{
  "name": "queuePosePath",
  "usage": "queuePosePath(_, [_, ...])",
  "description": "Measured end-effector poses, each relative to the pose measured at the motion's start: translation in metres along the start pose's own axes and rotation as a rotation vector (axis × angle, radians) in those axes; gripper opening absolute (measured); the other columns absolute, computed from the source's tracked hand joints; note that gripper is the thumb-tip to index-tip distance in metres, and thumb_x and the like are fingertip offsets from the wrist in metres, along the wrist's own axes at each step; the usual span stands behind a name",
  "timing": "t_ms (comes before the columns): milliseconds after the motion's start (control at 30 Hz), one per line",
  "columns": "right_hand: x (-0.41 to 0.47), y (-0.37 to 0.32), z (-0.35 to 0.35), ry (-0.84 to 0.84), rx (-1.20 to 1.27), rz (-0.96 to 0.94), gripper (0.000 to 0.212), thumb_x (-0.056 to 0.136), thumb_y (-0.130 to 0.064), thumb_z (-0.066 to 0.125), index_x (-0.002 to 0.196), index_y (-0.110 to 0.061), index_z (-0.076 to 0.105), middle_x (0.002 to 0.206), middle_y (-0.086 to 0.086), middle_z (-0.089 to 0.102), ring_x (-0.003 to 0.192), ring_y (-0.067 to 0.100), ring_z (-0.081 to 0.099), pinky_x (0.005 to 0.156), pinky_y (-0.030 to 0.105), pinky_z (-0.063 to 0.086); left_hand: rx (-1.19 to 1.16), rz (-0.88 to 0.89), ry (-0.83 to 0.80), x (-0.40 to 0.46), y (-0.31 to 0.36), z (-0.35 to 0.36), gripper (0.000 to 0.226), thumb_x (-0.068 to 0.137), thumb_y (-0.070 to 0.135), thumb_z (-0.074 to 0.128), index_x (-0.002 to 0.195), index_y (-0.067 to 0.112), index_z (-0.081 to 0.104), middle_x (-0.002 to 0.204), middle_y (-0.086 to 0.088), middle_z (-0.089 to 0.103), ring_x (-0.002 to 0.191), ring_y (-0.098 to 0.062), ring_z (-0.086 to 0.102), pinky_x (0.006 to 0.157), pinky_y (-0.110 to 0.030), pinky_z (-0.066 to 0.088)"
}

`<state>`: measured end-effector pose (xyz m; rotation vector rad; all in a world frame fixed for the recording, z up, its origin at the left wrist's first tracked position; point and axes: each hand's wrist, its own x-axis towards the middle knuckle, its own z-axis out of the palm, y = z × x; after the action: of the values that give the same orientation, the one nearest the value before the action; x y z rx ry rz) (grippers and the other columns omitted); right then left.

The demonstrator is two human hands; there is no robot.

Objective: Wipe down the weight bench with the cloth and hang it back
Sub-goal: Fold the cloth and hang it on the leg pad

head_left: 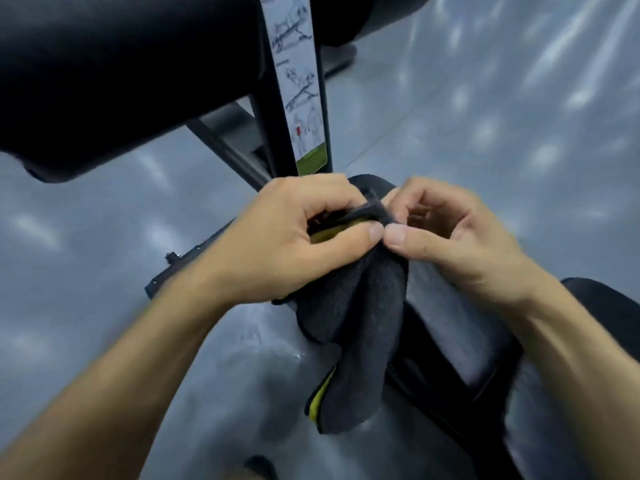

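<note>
Head view, hands: we see the left hand (284, 237) and the right hand (446, 233) meeting at the centre of the frame, thumbs nearly touching.
Fingers: both sets are closed in a pinch on the top edge of the cloth (349, 327); neither hand is free.
Cloth: dark grey with a yellow-green edge, bunched at the top between the hands and hanging down toward the lower centre of the frame.
Weight bench: its black pad (114, 81) fills the upper left; an upright post with an instruction label (301, 88) runs down the upper centre, ending just above the hands.
Floor: grey and glossy (519, 98), at the right and far left.
Progress: we judge the wiping likely over, since the cloth is off the pad and is being gathered near the post.
Left to do: hanging it; we cannot make out any hook or peg.
</note>
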<state>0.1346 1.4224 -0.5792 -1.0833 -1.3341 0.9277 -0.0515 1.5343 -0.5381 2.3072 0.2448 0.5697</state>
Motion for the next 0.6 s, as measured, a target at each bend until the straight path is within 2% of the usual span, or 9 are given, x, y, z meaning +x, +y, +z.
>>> queuePosePath(100, [0.026,-0.036,-0.001,0.056,0.06,0.059,0.028,0.088,-0.028,0.076,0.079,-0.016,0.052,0.086,0.032,0.045,0.076,0.039,0.042,0.07,0.041,0.033,-0.022,-0.059,-0.004,0.019,0.021,-0.032,0.01,0.089,0.028,0.073,0.087,0.022,0.065,0.081,0.005,0.055,0.076,-0.017,0.057,0.068,-0.02,0.038])
queuePosePath(200, [0.057,-0.093,0.0,0.106,0.084,0.109,0.02,0.086,-0.021,0.069,0.076,-0.022,0.051,0.079,0.017,0.047,0.072,0.031,0.04,0.067,0.038,0.032,0.012,-0.096,0.012,0.04,0.059,-0.077,0.024,0.082,0.022,0.083,0.085,0.028,0.06,0.083,0.007,0.055,0.078,-0.011,0.056,0.071,-0.019,0.037])
queuePosePath(267, [0.078,-0.138,0.001,0.098,0.064,0.123,0.018,0.087,-0.022,0.068,0.079,-0.023,0.052,0.08,0.009,0.05,0.072,0.024,0.042,0.065,0.034,0.035,0.053,-0.138,0.037,0.055,0.09,-0.112,0.022,0.083,0.016,0.082,0.084,0.025,0.063,0.084,0.01,0.054,0.078,-0.006,0.055,0.073,-0.017,0.037])
queuePosePath(333, [0.098,-0.187,0.001,0.055,-0.001,0.135,0.017,0.088,-0.023,0.069,0.086,-0.021,0.053,0.081,0.012,0.052,0.072,0.023,0.045,0.064,0.031,0.038,0.083,-0.179,0.034,0.069,0.12,-0.151,0.007,0.086,0.012,0.076,0.09,0.015,0.072,0.087,0.01,0.056,0.079,-0.004,0.056,0.073,-0.013,0.036])
queuePosePath(400, [0.117,-0.235,0.0,0.014,-0.064,0.13,0.02,0.089,-0.022,0.073,0.092,-0.015,0.054,0.086,0.023,0.056,0.074,0.034,0.049,0.067,0.041,0.04,0.089,-0.205,0.016,0.082,0.152,-0.19,0.013,0.09,0.009,0.07,0.101,0.015,0.076,0.092,0.008,0.059,0.082,-0.006,0.058,0.073,-0.012,0.037])
queuePosePath(433, [0.126,-0.258,-0.001,0.013,-0.075,0.122,0.02,0.09,-0.019,0.074,0.093,-0.013,0.056,0.087,0.025,0.057,0.076,0.039,0.05,0.068,0.047,0.041,0.082,-0.21,0.009,0.088,0.168,-0.208,0.015,0.093,0.011,0.069,0.104,0.016,0.076,0.093,0.007,0.06,0.085,-0.008,0.059,0.074,-0.014,0.039])
queuePosePath(500, [0.142,-0.304,-0.002,0.03,-0.075,0.117,0.017,0.089,-0.015,0.075,0.091,-0.012,0.058,0.087,0.023,0.059,0.075,0.038,0.052,0.067,0.052,0.043,0.056,-0.24,0.018,0.098,0.198,-0.24,0.014,0.097,0.02,0.067,0.108,0.019,0.076,0.096,0.006,0.061,0.088,-0.012,0.06,0.076,-0.025,0.046])
queuePosePath(600, [0.163,-0.366,-0.003,0.041,-0.021,0.137,0.017,0.087,-0.016,0.076,0.086,-0.012,0.059,0.09,0.022,0.061,0.075,0.026,0.055,0.066,0.044,0.047,-0.013,-0.315,0.067,0.104,0.238,-0.276,0.018,0.098,0.035,0.064,0.104,0.022,0.075,0.099,0.01,0.061,0.092,-0.015,0.063,0.08,-0.037,0.051])
